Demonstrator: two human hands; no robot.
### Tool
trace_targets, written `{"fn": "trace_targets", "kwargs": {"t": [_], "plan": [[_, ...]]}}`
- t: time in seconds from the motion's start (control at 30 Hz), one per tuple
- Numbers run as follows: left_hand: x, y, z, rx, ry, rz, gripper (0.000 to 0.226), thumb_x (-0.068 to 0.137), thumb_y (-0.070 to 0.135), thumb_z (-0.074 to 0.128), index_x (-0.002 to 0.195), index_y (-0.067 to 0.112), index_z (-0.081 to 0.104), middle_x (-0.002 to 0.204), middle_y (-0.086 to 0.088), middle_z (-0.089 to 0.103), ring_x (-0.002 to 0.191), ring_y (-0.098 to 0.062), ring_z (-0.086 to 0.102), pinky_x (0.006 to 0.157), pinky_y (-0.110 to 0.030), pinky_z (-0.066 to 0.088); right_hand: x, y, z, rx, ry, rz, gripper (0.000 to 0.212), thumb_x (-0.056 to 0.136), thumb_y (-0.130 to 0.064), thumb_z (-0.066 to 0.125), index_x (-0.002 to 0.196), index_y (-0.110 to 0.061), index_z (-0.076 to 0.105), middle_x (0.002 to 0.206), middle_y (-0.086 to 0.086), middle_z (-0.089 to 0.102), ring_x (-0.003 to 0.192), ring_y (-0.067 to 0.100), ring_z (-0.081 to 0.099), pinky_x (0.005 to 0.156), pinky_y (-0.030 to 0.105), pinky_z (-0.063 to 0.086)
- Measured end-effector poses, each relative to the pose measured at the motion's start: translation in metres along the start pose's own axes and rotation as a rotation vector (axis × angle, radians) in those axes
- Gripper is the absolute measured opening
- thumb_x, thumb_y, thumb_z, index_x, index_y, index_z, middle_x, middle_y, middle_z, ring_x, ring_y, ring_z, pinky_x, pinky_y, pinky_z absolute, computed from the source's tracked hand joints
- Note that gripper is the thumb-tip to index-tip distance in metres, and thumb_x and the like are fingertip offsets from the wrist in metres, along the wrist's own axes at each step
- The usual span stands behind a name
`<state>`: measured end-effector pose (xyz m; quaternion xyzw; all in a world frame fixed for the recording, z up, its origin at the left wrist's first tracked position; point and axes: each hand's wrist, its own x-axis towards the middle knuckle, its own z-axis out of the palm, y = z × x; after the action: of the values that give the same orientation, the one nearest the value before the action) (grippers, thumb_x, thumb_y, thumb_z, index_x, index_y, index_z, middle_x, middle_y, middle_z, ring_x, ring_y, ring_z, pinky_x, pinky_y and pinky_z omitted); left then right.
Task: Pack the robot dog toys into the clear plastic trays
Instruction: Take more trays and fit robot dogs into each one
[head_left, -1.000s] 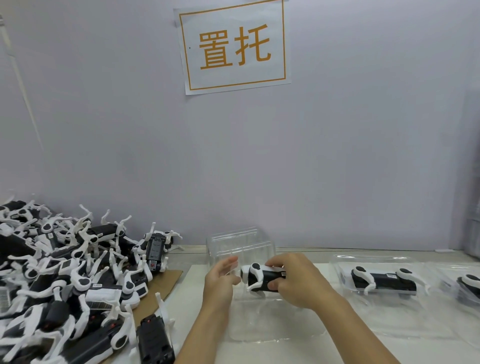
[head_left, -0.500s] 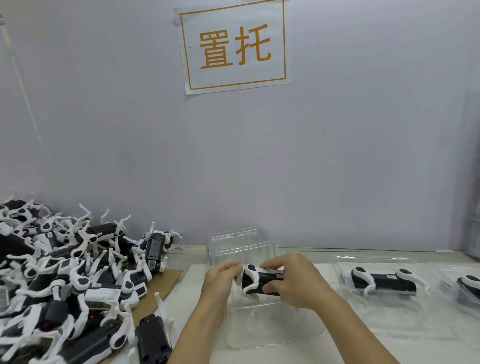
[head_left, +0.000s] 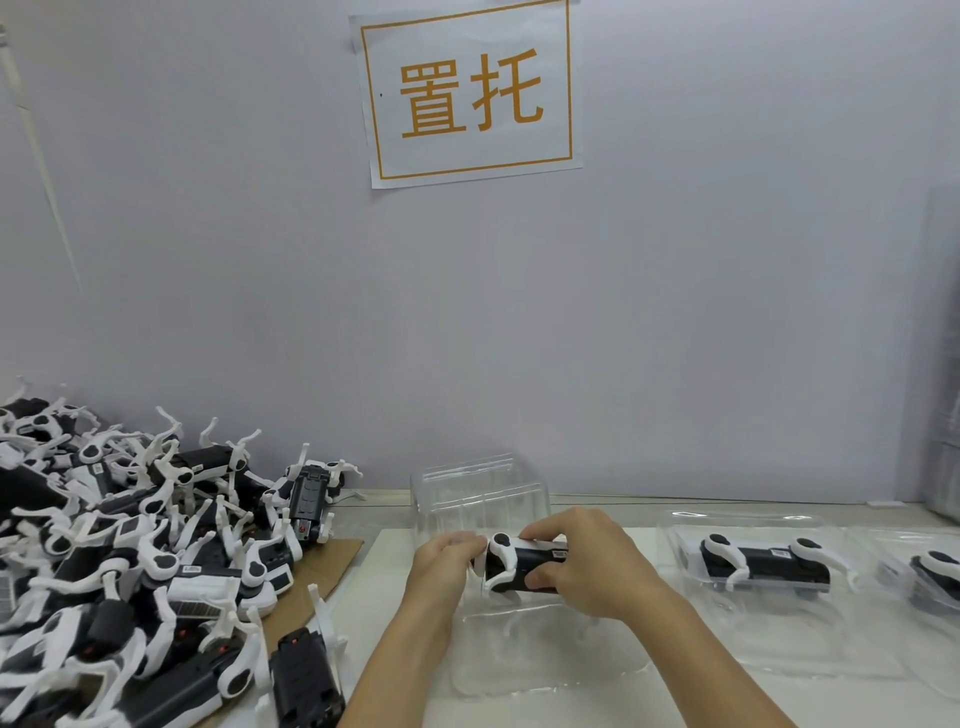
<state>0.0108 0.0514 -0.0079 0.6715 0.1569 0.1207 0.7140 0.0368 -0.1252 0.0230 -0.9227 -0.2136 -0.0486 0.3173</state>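
Item 1: black-bodied robot dog toy w/ white curved plastic legs (head_left: 519, 569), lying on its side, held between both hands just above the open clear plastic tray (head_left: 545, 654) that sits directly under the hands. Whether toy touches tray floor: cannot tell.

Item 2: right hand (head_left: 587, 566), fingers curled over top edge of the toy's body, thumb on its near face; firm grip on the right half of the toy.

Item 3: left hand (head_left: 447, 564), fingers curled at the toy's left end by the white leg joint; seems to pinch that end, exact contact hidden behind the knuckles.

Item 4: stack of empty clear plastic trays (head_left: 478, 493), upright-ish, just beyond the hands, against the pale wall.

Item 5: second black-and-white robot dog toy (head_left: 769, 564), already seated in a clear tray (head_left: 691, 540), near, to the right of the right hand. Third packed toy (head_left: 940, 571) farther right, cut by frame edge.

Item 6: heap of unpacked black-and-white robot dog toys (head_left: 130, 561), legs tangled, well to the left of the left hand, partly on a brown cardboard sheet (head_left: 322, 577).

Item 7: white paper sign w/ orange border & orange characters (head_left: 467, 93), on wall high above the hands.
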Motion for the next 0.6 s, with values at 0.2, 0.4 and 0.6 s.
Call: {"fn": "trace_targets", "kwargs": {"t": [0.2,0.4,0.6], "plan": [[-0.0036,0.0003,0.0001,-0.016,0.019,-0.019,0.022,0.082,0.000,0.064,0.101,0.010,0.067,0.106,-0.009,0.067,0.099,-0.019,0.062,0.075,-0.031,0.049,-0.0002,-0.0001,0.0019,-0.009,0.050,0.013,0.035,0.073,-0.037,0.083,0.106,-0.043,0.073,0.094,-0.021,0.058,0.092,0.007,0.053,0.076,0.022,0.044],[-0.0041,0.0014,0.0001,-0.005,0.021,-0.040,0.026,0.077,0.003,0.068,0.102,0.012,0.068,0.109,-0.010,0.066,0.104,-0.022,0.061,0.091,-0.039,0.050,0.0000,0.0006,0.0021,-0.011,0.057,0.012,0.036,0.073,-0.038,0.084,0.107,-0.043,0.073,0.099,-0.019,0.060,0.093,0.007,0.051,0.076,0.022,0.044],[0.0014,-0.0012,-0.0005,0.029,0.029,-0.044,0.023,0.080,0.000,0.066,0.100,0.013,0.068,0.105,-0.008,0.067,0.100,-0.019,0.060,0.087,-0.037,0.050,0.0008,0.0007,0.0024,-0.010,0.041,0.022,0.038,0.073,-0.037,0.084,0.108,-0.041,0.072,0.105,-0.016,0.062,0.096,0.008,0.051,0.081,0.024,0.048]]}}
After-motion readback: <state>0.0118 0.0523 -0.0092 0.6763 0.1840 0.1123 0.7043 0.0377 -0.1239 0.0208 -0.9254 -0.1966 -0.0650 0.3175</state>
